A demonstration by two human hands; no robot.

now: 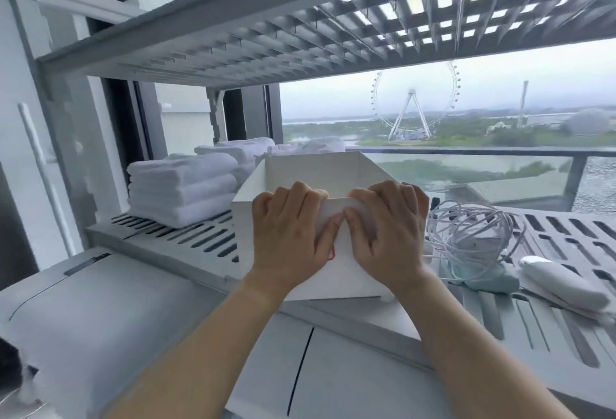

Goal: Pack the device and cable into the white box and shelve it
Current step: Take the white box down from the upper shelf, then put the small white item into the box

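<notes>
Both hands [290,235] [386,231] grip the white box's [266,235] near rim.

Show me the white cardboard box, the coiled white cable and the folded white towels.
White cardboard box [316,168]: head view, far wall.
Coiled white cable [473,228]: head view, coil's middle.
Folded white towels [181,185]: head view, front folds.

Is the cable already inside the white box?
No, the coiled cable lies on the shelf, right of the white box.
</notes>
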